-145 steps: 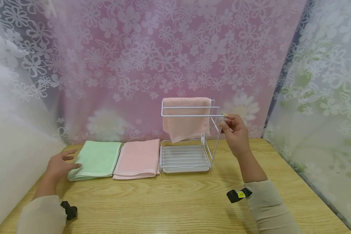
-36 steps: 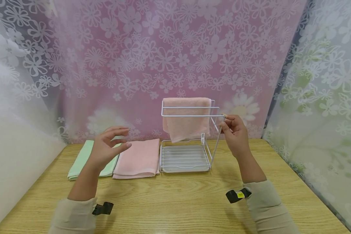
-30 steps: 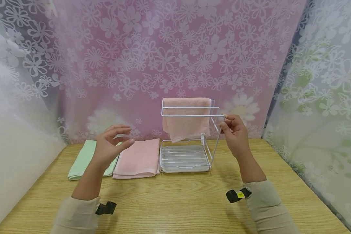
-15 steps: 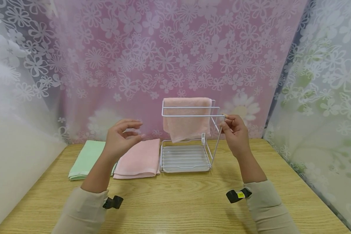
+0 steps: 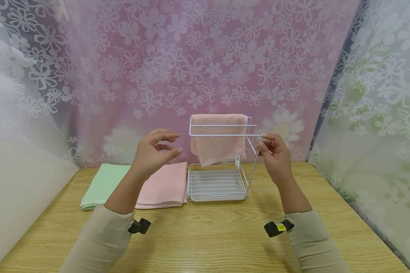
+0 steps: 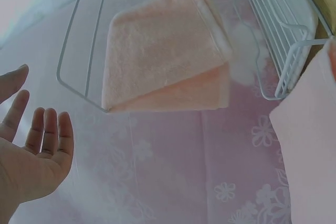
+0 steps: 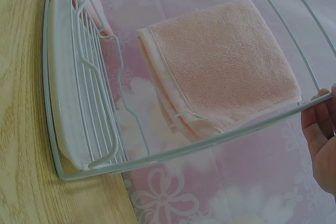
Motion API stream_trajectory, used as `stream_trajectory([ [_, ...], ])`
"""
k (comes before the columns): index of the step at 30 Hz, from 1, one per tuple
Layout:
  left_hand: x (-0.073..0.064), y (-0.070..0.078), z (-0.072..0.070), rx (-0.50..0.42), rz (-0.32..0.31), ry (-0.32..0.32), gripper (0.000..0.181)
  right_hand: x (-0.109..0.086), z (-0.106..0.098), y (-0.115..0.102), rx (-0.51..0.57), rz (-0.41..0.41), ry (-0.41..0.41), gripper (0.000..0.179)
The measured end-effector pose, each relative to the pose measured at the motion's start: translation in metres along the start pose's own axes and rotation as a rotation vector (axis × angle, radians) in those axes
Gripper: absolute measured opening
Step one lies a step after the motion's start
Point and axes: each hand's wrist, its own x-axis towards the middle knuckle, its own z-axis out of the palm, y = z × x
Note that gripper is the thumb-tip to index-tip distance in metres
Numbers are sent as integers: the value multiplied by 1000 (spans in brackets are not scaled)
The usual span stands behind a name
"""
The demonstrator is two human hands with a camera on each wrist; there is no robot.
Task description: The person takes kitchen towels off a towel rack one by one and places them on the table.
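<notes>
The right hand [image 5: 276, 159] pinches one white wire rack [image 5: 222, 135] on the table [image 5: 198, 235], with one draped pink towel [image 5: 218, 145] and one illegible white tag [image 5: 237, 162]; left hand [image 5: 155, 153] relaxed; alongside, one folded pink towel [image 5: 167, 185], one folded green towel [image 5: 104, 185].

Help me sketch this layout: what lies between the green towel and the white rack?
The head view shows a folded pink towel on the table between the green towel and the white rack.

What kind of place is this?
Maybe a little curtained-off work corner indoors: flowery sheets hang behind and beside a wood-patterned table, and on it are a white wire rack and folded towels.
</notes>
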Motion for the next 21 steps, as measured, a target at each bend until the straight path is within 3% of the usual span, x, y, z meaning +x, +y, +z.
stream_trajectory([
  [7, 11, 6, 9, 16, 40, -10, 31, 0, 0, 1, -2, -10, -3, 18],
  [21, 29, 18, 24, 42, 36, -66, 29, 0, 0, 1, -2, -5, -2, 17],
])
